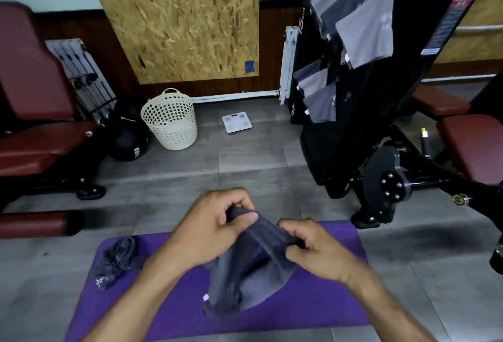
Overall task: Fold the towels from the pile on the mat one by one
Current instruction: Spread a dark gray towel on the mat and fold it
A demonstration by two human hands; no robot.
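Two hands hold one dark grey towel (250, 268) up above the purple mat (321, 295), which lies on the grey tiled floor (245, 156). The left hand (215, 230) pinches an upper corner of the cloth between thumb and curled fingers; the right hand (313, 249) grips the other upper edge, fingers curled round the bunched fabric. Between them the towel sags and hangs down, its lower end crumpled and touching the mat near the middle. A small white tag shows at its lower left edge.

On the left end of the mat lies a crumpled pile of dark towels (117, 262), apart from the held one. Farther off, a white perforated laundry basket (170, 121) stands on the floor, with a black medicine ball (128, 143) just to its left and a white bathroom scale (236, 123) to its right. More grey towels (364, 37) hang on the black gym machine at the far right.
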